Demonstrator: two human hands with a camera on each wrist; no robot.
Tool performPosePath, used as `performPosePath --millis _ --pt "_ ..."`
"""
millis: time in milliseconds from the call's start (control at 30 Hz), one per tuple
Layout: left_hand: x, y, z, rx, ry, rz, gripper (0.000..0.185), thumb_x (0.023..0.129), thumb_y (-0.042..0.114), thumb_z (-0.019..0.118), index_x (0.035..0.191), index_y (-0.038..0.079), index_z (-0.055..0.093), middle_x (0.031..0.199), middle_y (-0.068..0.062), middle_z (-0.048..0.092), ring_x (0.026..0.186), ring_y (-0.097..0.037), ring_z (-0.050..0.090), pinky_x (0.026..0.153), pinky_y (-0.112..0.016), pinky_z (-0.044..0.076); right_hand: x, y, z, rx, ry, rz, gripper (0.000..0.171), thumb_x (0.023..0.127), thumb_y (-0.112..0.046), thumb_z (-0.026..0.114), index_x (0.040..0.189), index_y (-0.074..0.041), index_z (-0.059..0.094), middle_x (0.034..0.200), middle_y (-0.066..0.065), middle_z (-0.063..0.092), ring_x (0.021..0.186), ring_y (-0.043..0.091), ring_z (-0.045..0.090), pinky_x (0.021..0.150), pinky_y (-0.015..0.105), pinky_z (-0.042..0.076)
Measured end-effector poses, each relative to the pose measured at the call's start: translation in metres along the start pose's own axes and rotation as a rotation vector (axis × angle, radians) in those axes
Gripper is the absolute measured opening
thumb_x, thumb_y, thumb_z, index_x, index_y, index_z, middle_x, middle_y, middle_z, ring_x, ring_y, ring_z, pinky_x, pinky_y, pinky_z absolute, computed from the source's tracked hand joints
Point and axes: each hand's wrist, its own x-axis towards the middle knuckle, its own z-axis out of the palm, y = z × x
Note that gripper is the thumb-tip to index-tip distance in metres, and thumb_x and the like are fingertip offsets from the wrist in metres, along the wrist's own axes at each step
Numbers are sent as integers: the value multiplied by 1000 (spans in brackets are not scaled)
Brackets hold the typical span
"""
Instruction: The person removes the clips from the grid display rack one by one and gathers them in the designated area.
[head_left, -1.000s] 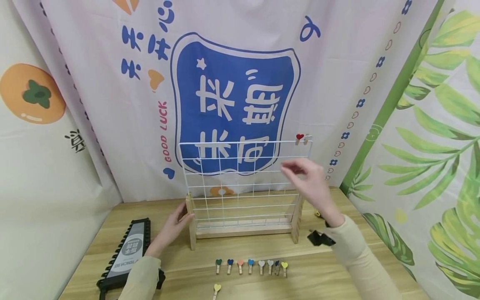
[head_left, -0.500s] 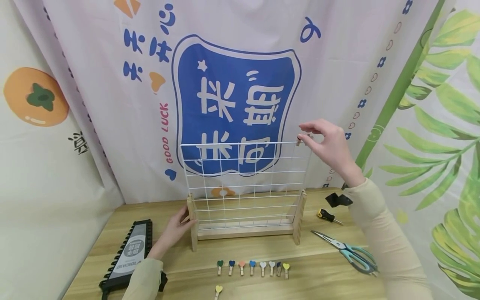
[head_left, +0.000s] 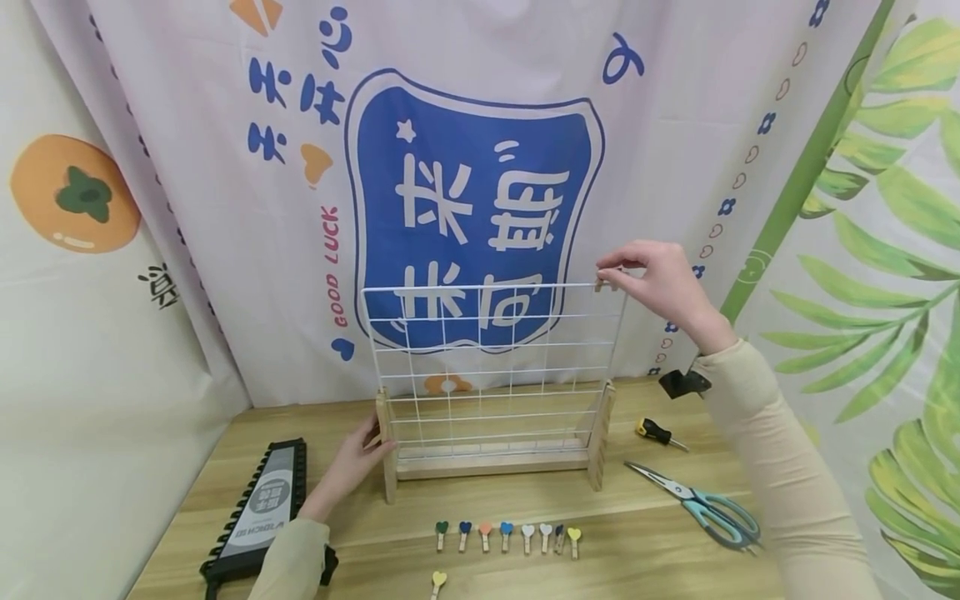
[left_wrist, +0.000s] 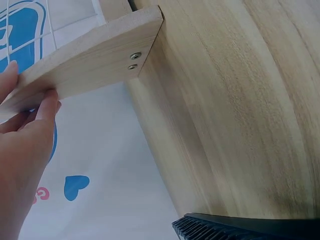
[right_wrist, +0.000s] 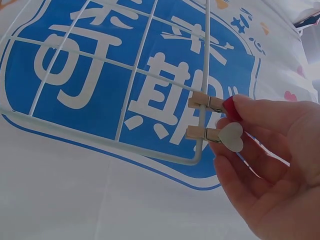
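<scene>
A white wire grid rack stands upright in a wooden stand. At the grid's top right corner, my right hand pinches a clothespin with a red heart between thumb and finger. Its wooden end sits over the top wire in the right wrist view. Beside it, a clothespin with a white heart is clipped on the same wire, close to my fingers. My left hand grips the stand's left upright, thumb on one side and fingers on the other.
Several heart clothespins lie in a row before the rack, with a yellow heart clothespin nearer. Scissors and a screwdriver lie at the right. A black and grey slotted case lies left.
My right hand has moved up and right from in front of the grid to the red heart clothespin, and its fingers have closed on it. The left hand stays on the upright.
</scene>
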Motion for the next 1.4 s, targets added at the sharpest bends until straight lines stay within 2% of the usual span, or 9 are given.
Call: performPosePath --millis 167,333,533,633,967,1067,1267,1300,1400 --pt "0 3 -1 20 4 0 66 98 6 59 150 -15 24 151 -38 34 140 -52 36 110 -54 42 1 -2 -3 -13 11 -16 12 90 -11 73 99 -5 77 97 12 77 93 29 73 86 47 61" --pt "0 2 0 33 0 -12 65 98 6 59 149 -15 25 151 -38 34 140 -51 37 110 -53 42 2 -4 -2 -31 27 -29 10 90 -11 73 97 -6 78 92 9 77 89 25 73 79 42 62" --pt "-1 -1 1 16 5 16 66 98 11 61 148 -17 28 148 -40 36 138 -53 38 108 -52 44 2 -4 0 -46 61 -50 7 89 -10 74 93 -6 78 87 7 77 82 22 73 70 15 54" --pt "-2 0 1 30 17 47 66 98 16 62 146 -18 30 145 -42 38 135 -54 41 105 -50 49 2 -4 1 -42 73 -57 7 89 -9 74 92 -6 78 87 8 77 80 22 73 68 8 49" --pt "0 3 -1 20 -15 -48 64 99 6 57 150 -15 24 152 -37 33 141 -50 36 111 -51 42 5 -8 -5 -47 118 -40 7 89 -10 74 91 -5 78 90 10 78 84 23 73 74 10 51" --pt "0 2 -1 21 -14 -49 63 99 5 57 150 -15 25 152 -37 34 141 -49 36 111 -51 42 5 -10 -9 -48 144 -34 7 89 -11 74 90 -6 79 91 10 78 86 24 74 77 13 53" --pt "0 -3 0 25 -7 -21 64 99 7 58 149 -15 25 151 -38 34 141 -50 37 111 -52 42 -4 -20 -13 -13 195 -43 7 90 -10 73 91 -6 79 92 10 78 85 24 72 80 7 48" --pt "0 -3 0 26 -8 -18 65 99 8 59 150 -15 25 151 -38 34 140 -50 37 111 -52 42 -6 -22 -13 -5 201 -48 7 90 -10 73 91 -7 79 91 9 78 84 22 71 79 3 44" --pt "1 -4 0 28 -3 -13 65 99 8 59 150 -15 25 151 -37 34 140 -50 37 110 -52 42 -13 -28 -12 21 218 -72 6 89 -10 74 92 -7 79 90 8 77 82 10 67 78 3 44"
